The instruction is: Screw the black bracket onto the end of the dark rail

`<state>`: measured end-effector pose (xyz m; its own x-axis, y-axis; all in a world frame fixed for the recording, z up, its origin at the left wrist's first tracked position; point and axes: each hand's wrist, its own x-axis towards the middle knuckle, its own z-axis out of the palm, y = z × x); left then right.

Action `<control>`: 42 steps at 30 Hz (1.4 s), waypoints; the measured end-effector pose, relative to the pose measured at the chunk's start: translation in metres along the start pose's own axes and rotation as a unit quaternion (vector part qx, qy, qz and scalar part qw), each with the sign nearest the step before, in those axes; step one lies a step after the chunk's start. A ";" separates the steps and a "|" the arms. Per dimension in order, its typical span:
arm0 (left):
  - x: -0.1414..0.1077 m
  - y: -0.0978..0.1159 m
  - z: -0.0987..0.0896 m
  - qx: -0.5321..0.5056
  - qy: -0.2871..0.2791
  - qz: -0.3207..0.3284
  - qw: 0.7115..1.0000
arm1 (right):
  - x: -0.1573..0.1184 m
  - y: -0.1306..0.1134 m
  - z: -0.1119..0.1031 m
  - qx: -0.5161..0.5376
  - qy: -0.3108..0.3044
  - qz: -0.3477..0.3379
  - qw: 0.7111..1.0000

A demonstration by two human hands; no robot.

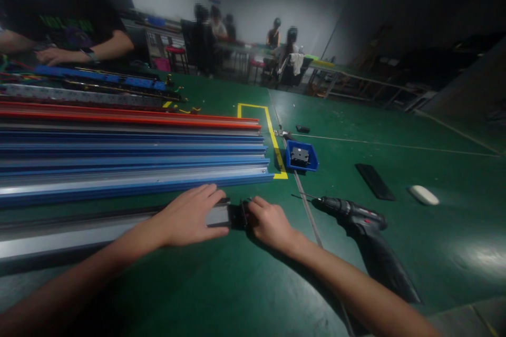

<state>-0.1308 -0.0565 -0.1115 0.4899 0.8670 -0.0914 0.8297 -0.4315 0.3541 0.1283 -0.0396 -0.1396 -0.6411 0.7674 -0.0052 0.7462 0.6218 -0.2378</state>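
Observation:
A long black-and-silver metal profile lies crosswise at the near left. My left hand grips it near its right end, fingers over the far side and thumb along the near side. Just off that end, a small black end piece sits against or very close to the profile; whether it is seated cannot be made out. My right hand pinches this piece with curled fingers, which partly hide it. Beyond my hands stands a blue bin with a black block-shaped part inside.
Several blue profiles and a red profile lie left, beside yellow tape. A black power drill rests right, its bit pointing left. Farther right are a flat black object and a white oval object. A person sits across.

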 end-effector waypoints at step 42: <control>0.000 -0.003 0.002 -0.010 0.027 0.014 0.999 | 0.071 0.182 -0.113 -0.146 0.060 0.178 0.971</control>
<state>-0.1327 -0.0561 -0.1142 0.4978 0.8667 -0.0302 0.8096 -0.4520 0.3744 0.2386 0.1453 -0.0733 -0.3206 0.9438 0.0809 0.9471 0.3179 0.0440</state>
